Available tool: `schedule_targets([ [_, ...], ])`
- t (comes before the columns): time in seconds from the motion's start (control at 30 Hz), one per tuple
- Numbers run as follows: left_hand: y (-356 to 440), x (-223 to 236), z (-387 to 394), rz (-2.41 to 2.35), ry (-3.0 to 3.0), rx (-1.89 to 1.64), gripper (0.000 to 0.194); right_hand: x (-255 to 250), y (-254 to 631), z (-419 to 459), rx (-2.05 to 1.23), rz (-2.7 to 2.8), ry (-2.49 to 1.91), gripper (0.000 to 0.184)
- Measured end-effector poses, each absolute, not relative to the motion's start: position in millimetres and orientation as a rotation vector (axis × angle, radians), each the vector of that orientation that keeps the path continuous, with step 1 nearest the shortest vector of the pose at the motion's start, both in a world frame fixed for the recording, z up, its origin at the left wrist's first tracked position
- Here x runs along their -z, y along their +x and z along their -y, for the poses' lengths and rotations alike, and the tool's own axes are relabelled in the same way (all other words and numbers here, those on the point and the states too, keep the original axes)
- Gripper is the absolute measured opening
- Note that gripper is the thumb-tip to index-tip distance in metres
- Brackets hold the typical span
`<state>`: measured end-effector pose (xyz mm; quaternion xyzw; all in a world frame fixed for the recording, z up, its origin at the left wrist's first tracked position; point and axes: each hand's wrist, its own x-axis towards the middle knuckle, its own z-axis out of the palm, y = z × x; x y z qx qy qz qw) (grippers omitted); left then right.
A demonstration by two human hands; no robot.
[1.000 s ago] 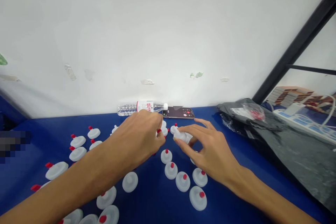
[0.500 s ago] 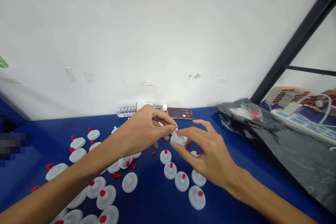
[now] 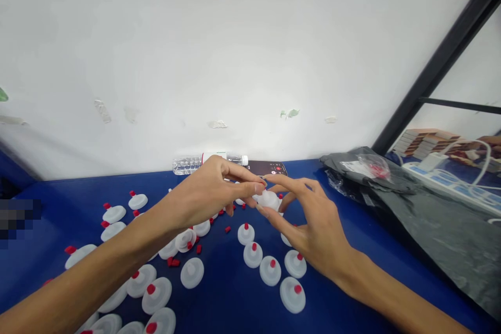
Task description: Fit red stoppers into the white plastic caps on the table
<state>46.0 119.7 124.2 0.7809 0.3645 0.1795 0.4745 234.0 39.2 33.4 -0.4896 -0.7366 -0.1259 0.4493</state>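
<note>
Head view. Right hand (image 3: 313,214) half curled, thumb and fingertips gripping a milky plastic disc (image 3: 268,200) by its rim, above the counter (image 3: 227,292). Left hand (image 3: 209,188) pinches thumb to forefinger at the disc's upper side; a speck of red cap (image 3: 263,184) shows at the tips. Counter surface smooth, deep blue. Across it, translucent round discs (image 3: 292,295) with stub nozzles, most topped red; one (image 3: 192,273) shows a pale bare stub. Loose red caps (image 3: 227,229), small and stubby, scattered between. Behind: clear ribbed bottle (image 3: 188,165) lying down, flat dark phone (image 3: 270,168) alongside. Right: crinkled dark plastic bag (image 3: 415,214).
</note>
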Motion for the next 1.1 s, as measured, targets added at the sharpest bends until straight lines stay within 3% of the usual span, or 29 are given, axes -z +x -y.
schedule_targets([
  [0.13,44,-124,-118,-0.898,1.932,-0.411,0.018,-34,236,-40,0.322,1.896,-1.155,0.045],
  [0.27,43,-122,-117,-0.918,1.925,-0.398,0.016,-37,238,-41,0.354,1.893,-1.164,0.036],
  [0.47,39,-120,-118,-1.197,1.975,-0.436,0.047,-48,255,-48,0.415,1.786,-1.312,0.032],
  [0.6,38,-120,-119,-1.313,1.955,-0.253,0.065,-56,283,-59,0.246,1.728,-1.558,0.032],
  [0.83,29,-103,-122,-1.197,2.418,0.133,0.029,-41,320,-76,-0.107,1.919,-1.795,0.029],
  [1.1,29,-85,-120,-1.097,2.729,0.297,0.023,-29,321,-78,-0.06,2.051,-1.812,0.017],
])
